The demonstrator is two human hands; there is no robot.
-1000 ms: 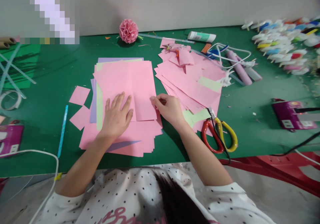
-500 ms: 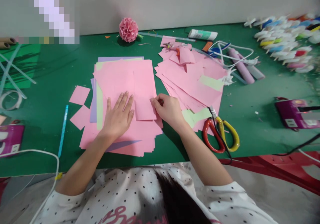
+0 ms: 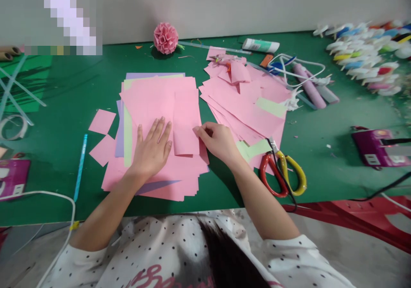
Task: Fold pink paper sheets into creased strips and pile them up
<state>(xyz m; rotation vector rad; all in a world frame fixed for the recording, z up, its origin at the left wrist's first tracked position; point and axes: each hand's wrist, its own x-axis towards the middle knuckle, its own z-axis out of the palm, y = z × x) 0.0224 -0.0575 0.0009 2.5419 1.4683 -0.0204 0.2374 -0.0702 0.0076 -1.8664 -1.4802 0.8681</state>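
Observation:
My left hand point(image 3: 152, 147) lies flat with fingers spread on a stack of pink paper sheets point(image 3: 154, 95). To the right of its fingertips is a narrow pink paper strip point(image 3: 186, 117), upright on the stack. At the strip's right edge, my right hand point(image 3: 216, 140) has thumb and forefinger pinched together on the paper. Purple and pale green sheets point(image 3: 127, 121) peek out under the stack's left side. Two small pink paper squares point(image 3: 102, 122) rest just left of the stack.
Scissors point(image 3: 282, 172) with red and yellow handles lie right of my right hand, beside a pile of pink paper point(image 3: 244, 104). A pink paper ball point(image 3: 165, 38) stands at the back. Left are a blue pencil point(image 3: 81, 166) and a tape roll point(image 3: 13, 127); right, a purple box point(image 3: 379, 147).
The pink strip's right edge has shifted slightly left at the pinching fingers, and its lower flap now looks level with the upper part. My left hand has stayed in place.

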